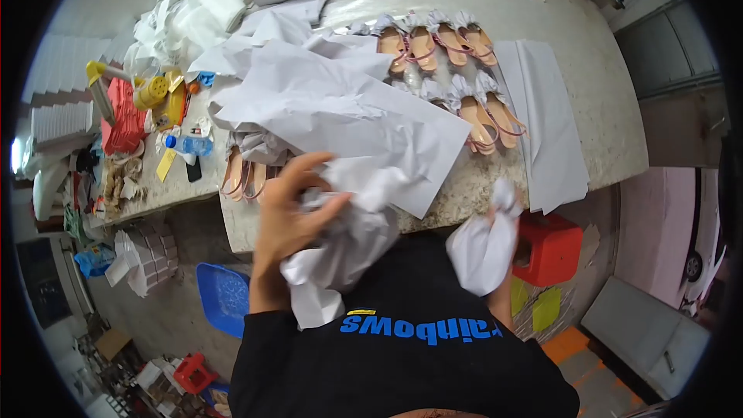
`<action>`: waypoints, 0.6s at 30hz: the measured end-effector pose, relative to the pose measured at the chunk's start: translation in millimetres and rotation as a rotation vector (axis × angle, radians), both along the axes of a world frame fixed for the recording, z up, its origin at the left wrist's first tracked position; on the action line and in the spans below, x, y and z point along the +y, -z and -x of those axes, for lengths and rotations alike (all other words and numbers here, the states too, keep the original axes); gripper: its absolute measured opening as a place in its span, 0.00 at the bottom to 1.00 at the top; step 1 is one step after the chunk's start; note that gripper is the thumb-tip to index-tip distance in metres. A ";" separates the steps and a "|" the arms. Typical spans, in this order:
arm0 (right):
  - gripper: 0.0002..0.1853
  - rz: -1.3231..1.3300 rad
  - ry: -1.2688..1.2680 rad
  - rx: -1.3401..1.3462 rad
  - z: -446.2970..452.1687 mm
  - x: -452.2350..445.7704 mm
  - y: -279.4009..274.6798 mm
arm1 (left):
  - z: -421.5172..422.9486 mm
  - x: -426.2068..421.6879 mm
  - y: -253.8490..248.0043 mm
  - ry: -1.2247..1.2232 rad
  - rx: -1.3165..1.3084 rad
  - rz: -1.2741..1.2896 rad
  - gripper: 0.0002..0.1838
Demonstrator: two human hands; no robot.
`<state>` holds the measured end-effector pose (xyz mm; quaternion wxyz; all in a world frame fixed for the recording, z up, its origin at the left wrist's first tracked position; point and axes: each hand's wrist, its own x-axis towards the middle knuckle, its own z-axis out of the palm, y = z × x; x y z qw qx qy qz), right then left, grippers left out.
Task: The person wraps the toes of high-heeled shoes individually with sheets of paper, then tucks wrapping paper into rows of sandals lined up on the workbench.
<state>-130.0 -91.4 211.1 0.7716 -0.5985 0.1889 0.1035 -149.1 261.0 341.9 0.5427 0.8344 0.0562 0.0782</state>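
Observation:
My left hand (pixel 288 205) curls, thumb and fingers bent, around a crumpled sheet of white paper (pixel 352 224) that hangs in front of my black shirt. In my right hand (pixel 499 220) is a wad of white paper (pixel 484 251), bunched at the top and bulging below; it hides most of the fingers. Close behind my left hand, a pair of strappy sandals (pixel 251 178) lies partly under paper. A stack of white paper sheets (pixel 340 101) spreads over the table ahead of both hands.
Several pink-strapped sandals (pixel 422 48) with paper-stuffed toes stand in rows on the table (pixel 600 108). Long paper sheets (pixel 542 124) lie at right. At left are a water bottle (pixel 190 144) and a phone (pixel 193 169). A red stool (pixel 551 248) and blue basin (pixel 220 294) are below.

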 end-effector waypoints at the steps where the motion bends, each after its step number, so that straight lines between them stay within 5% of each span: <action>1: 0.35 0.062 -0.147 -0.004 29.1 -10.9 21.0 | 0.0 7.5 -11.6 -0.072 -0.019 -0.073 0.28; 3: 0.34 0.190 -0.458 0.005 81.5 -29.6 44.4 | -7.1 12.5 -18.3 -0.149 -0.023 -0.121 0.26; 7: 0.31 0.690 -0.916 -0.600 67.2 -64.1 39.3 | -56.2 -12.7 -27.4 -0.071 0.058 -0.151 0.24; 9: 0.26 0.354 -0.566 -0.076 41.0 -79.1 17.0 | -84.3 -31.2 -31.1 -0.025 0.120 -0.177 0.24; 12: 0.33 -0.254 0.035 0.025 1.7 -75.8 -42.3 | -122.3 -65.8 -29.4 0.147 0.200 -0.258 0.23; 14: 0.40 0.174 -0.260 -0.341 15.9 -94.7 -0.6 | -153.2 -88.2 -13.0 0.364 0.089 -0.536 0.25; 18: 0.38 0.039 -0.730 0.020 27.7 -81.5 -20.2 | -234.0 -128.5 29.3 0.432 0.108 -0.751 0.25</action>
